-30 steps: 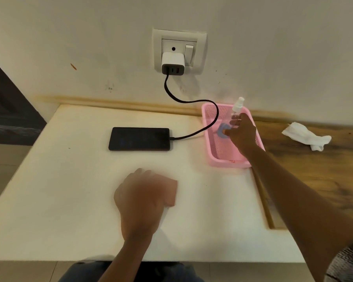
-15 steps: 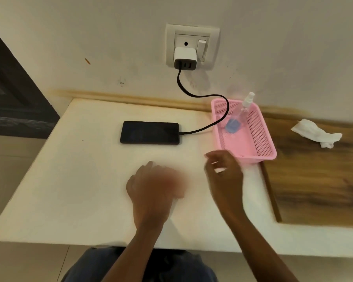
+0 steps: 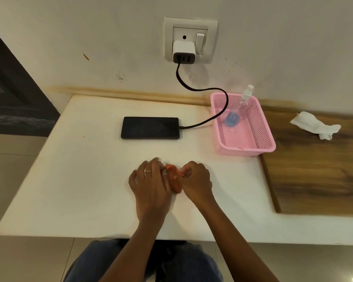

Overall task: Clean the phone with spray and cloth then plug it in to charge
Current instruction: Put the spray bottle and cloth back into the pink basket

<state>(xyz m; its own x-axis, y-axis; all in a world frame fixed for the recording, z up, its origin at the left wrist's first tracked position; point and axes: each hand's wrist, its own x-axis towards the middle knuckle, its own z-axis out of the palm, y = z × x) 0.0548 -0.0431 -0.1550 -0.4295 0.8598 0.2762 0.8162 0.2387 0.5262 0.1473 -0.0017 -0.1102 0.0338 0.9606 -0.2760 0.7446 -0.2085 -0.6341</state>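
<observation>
Phone: black, lying flat and face up on the white table, toward the back and left of centre; I am not touching it.
My left hand: low on the table in front of me, a ring on one finger, fingers bent over the left side of the cloth and gripping it.
Cloth: small, orange-pink, bunched between my two hands, mostly hidden by them.
My right hand: just beside the left, fingers curled, pinching the right end of the cloth.
Cable: black, running from the white charger in the wall socket down to the right end of the phone, where it looks plugged in.
Spray bottle: clear, with blue liquid, leaning in the pink basket to the right of the phone.
Tissue: white, crumpled, far right on the wooden board.
Step in hand, my judgement: tidying the cloth, since wiping and plugging look done.
Doing it well: I would fold it flat with both hands, edges matched, and keep well clear of the cable.
Writing: none I can read; no brand shows on phone, charger or bottle.
</observation>
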